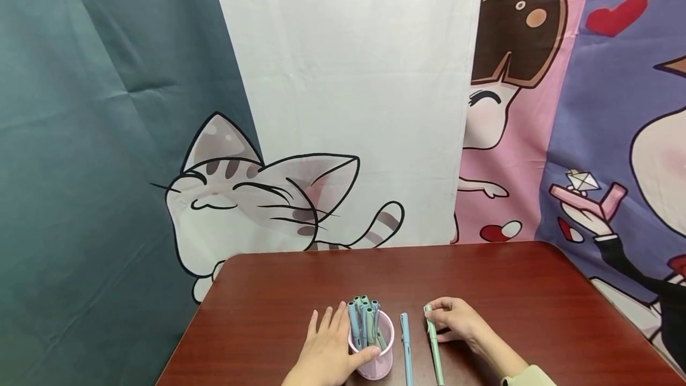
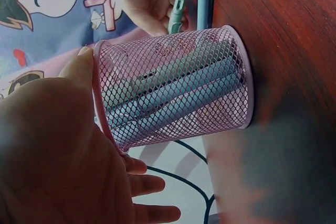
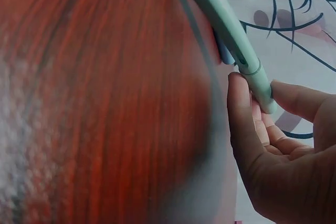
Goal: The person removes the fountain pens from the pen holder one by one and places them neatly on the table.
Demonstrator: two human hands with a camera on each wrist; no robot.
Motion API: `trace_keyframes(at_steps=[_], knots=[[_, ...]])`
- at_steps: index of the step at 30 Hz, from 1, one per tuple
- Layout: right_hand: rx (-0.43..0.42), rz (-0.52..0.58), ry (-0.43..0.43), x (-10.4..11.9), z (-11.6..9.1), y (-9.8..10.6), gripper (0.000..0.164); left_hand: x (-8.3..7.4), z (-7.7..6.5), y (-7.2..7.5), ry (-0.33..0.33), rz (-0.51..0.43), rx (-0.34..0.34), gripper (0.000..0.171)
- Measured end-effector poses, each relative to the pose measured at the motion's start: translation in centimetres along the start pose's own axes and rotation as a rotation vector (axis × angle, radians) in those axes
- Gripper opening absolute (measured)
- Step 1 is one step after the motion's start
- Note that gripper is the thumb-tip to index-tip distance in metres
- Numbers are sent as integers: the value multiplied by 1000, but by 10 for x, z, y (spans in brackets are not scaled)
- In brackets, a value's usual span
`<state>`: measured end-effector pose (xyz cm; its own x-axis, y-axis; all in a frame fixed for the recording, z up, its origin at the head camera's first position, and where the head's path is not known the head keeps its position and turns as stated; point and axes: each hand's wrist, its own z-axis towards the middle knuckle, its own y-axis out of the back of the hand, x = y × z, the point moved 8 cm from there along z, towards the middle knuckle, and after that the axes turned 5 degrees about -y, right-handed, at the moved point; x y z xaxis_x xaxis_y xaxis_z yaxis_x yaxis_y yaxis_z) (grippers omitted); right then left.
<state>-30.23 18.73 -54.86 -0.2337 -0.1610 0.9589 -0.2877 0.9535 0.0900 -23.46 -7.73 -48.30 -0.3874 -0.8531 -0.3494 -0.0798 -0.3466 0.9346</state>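
A pink mesh pen holder (image 1: 377, 369) stands upright near the front of the table, with several blue and green pens (image 1: 364, 320) inside. Beside it on the left, my left hand (image 1: 328, 351) spreads its fingers and touches the rim; in the left wrist view the thumb lies on the rim of the mesh holder (image 2: 173, 90) and the other fingers stay straight. My right hand (image 1: 458, 321) pinches the far end of a green pen (image 1: 435, 344) between thumb and fingertips, also plain in the right wrist view on the green pen (image 3: 231, 30). Between holder and right hand lies a blue pen (image 1: 406, 344).
The brown wooden table (image 1: 300, 279) has its far edge against a hanging cloth backdrop (image 1: 354, 76) printed with cartoon figures. A cat drawing (image 1: 241, 195) is at the left of the backdrop.
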Motion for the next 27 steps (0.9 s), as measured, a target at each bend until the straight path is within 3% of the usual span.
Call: trace_keyframes(at_steps=[15,27], knots=[[-143,-176,-52,-4,10,-1,26,1,1,0,-7,-17,-9,103],[-196,-273,-50,-2,7,-7,19,1,1,-1,6,-9,-5,105]])
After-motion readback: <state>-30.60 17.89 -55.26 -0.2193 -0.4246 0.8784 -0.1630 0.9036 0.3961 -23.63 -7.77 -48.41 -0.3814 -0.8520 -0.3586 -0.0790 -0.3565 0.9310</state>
